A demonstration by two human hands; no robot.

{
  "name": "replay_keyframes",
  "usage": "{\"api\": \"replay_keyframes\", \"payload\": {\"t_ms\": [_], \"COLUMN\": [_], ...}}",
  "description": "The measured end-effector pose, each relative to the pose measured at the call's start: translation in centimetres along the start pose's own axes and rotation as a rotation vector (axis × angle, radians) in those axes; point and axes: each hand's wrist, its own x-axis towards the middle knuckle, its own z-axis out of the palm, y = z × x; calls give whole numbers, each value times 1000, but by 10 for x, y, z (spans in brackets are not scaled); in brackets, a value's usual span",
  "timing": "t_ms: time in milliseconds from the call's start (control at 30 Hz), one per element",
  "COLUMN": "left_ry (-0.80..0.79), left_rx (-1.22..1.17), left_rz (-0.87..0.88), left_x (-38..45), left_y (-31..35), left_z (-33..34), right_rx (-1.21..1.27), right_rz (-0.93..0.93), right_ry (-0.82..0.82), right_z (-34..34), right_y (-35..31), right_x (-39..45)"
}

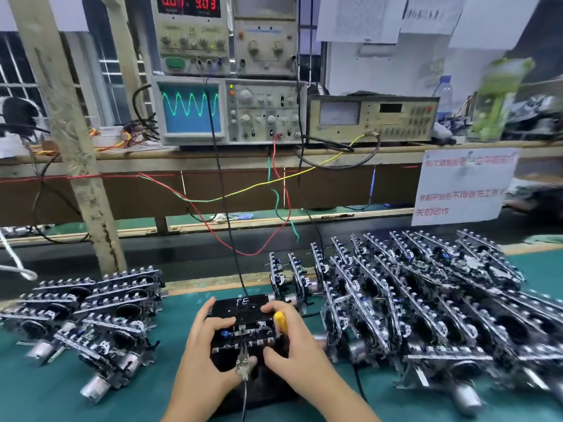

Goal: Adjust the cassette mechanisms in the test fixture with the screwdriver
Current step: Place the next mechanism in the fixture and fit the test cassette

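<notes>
Both hands work on a black fixture (pixel 243 309) set on the green tabletop (pixel 170 318). A cassette mechanism (pixel 243 333) sits in it, between the two grips. The left hand (pixel 207 351) rests on the fixture's left side, fingers curled over the mechanism's edge and thumb near a metal clip (pixel 243 363) at the front. The right hand (pixel 292 345) holds a screwdriver with a yellow handle (pixel 280 321), fingers wrapped round it; the handle sticks up between thumb and forefinger, and the tip is hidden. That hand's fingertips also touch the fixture's right side. A black cable (pixel 225 226) runs from the fixture's far edge up to the instruments.

Left of the left grip lies a cluster of loose mechanisms (pixel 91 318). Right of the right grip, just beside it, a much bigger pile (pixel 426 303) spreads across the tabletop. Beyond both grips, on a shelf (pixel 213 153), an oscilloscope (pixel 192 109) shows a green wave, with a power supply (pixel 190 32) showing red digits stacked above.
</notes>
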Motion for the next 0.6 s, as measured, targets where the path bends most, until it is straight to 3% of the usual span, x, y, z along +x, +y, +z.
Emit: {"api": "replay_keyframes", "payload": {"t_ms": [600], "left_ry": [-4], "left_rx": [-58], "left_rz": [-1], "left_x": [2], "left_y": [-6], "left_z": [4], "right_rx": [-9], "right_rz": [25], "right_ry": [27], "right_z": [4], "right_y": [3], "right_x": [2]}}
